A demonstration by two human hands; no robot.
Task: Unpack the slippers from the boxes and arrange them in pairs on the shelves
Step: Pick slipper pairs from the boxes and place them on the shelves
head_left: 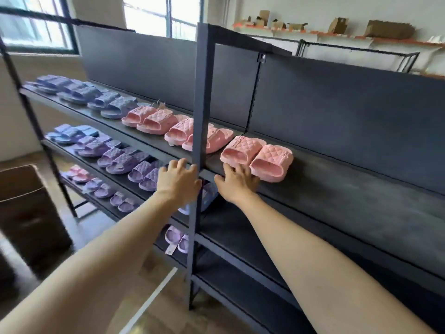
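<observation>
Pair of pink quilted foam slippers [256,157], side by side with toe openings toward the viewer, on the dark grey metal upper shelf [349,189], just right of the black upright post [202,104]. The right hand [237,183] is spread wide and grips nothing; its fingertips touch the front of the left slipper of this pair. The left hand [178,179] is likewise spread and empty, at the shelf's front edge left of the post, with its thumb beside the post. Further left on the same shelf are two more pink pairs [154,121], then blue slippers [79,90]. The shelf below carries purple slippers [120,157]. A brown cardboard box [29,213] stands on the floor at far left.
</observation>
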